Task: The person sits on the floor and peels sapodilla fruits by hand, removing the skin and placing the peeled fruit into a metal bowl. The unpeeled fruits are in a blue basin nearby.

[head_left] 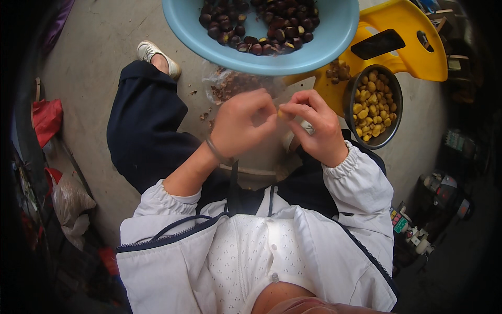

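Observation:
My right hand (313, 123) pinches a small yellow peeled chestnut (281, 114) between thumb and fingers. Close beside it, my left hand (247, 121) is blurred, with thumb and forefinger curled towards each other; whether it holds anything cannot be seen. Beyond both hands, unpeeled brown chestnuts (279, 35), some with cut shells, lie in a light blue plastic basin (259, 64). At the right, a dark round metal bowl (399, 114) holds many yellow peeled chestnuts (372, 106).
Shell scraps (235, 84) lie on a clear plastic bag under the basin's near edge. A yellow plastic stool (423, 59) bears a black phone (377, 44) and a small heap of brown chestnuts (338, 72). Plastic bags (72, 204) hang at the left.

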